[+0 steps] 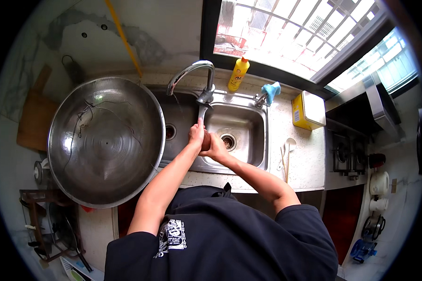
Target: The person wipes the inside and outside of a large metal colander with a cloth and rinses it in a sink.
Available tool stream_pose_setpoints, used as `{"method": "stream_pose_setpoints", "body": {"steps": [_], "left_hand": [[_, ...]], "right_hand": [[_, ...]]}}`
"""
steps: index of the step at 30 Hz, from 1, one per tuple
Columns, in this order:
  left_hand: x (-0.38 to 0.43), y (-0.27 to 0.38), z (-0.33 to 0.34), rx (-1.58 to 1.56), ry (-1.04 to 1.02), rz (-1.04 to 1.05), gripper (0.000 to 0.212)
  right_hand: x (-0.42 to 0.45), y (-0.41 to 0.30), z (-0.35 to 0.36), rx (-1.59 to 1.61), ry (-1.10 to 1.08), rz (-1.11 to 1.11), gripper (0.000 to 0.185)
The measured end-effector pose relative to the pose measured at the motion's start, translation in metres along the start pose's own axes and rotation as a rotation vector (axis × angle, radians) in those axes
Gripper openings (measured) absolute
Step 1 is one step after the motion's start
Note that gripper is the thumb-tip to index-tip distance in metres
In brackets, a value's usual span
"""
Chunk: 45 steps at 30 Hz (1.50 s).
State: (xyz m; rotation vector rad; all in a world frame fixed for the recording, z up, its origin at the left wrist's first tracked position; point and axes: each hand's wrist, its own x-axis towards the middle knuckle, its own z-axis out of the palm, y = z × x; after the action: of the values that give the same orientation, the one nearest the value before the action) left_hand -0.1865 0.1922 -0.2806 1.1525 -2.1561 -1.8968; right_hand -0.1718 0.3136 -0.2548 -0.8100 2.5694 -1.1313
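Over the divider of a stainless steel double sink [267,140], my left hand [196,134] and my right hand [216,148] hold a reddish-brown rounded object [206,141] between them. Fingers cover much of it, so its exact kind cannot be told. A chrome faucet [211,79] arches over the left basin [188,105], and a thin stream of water falls from its spout. The right basin [248,130] has a drain [228,141] with small bits in it.
A very large metal pan [105,168] covers the counter's left side. Behind the sink stands a yellow bottle [238,74]; a blue cloth [271,92] hangs on a small tap. To the right are a yellow tin [307,109], a white spoon [290,144], chopsticks [286,163] and a gas stove [348,154].
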Motion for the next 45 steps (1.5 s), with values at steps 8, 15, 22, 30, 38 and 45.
{"method": "stream_pose_setpoints", "body": {"steps": [8,15,22,30,38,45], "left_hand": [[-0.061,0.068,-0.058,0.389,-0.046,0.708,0.059],[-0.088,0.089,-0.102,0.321,-0.323,0.718,0.035],[-0.083,0.08,-0.184,-0.352,-0.276,0.448,0.018],[-0.122,0.069,-0.3,-0.373,0.125,0.57,0.037],[-0.154,0.041,-0.357,0.216,0.632,0.746,0.01],[-0.143,0.024,-0.395,0.337,0.834,0.459,0.032]], "right_hand": [[0.018,-0.002,-0.078,1.11,0.04,0.385,0.045],[0.019,-0.051,-0.082,1.261,0.11,0.33,0.044],[0.028,-0.12,-0.098,1.159,-0.071,0.247,0.031],[0.029,-0.179,-0.082,0.79,-0.552,0.091,0.023],[0.033,-0.233,-0.009,0.629,-0.853,-0.337,0.024],[0.064,-0.273,0.066,0.458,-0.399,-0.403,0.029]]}}
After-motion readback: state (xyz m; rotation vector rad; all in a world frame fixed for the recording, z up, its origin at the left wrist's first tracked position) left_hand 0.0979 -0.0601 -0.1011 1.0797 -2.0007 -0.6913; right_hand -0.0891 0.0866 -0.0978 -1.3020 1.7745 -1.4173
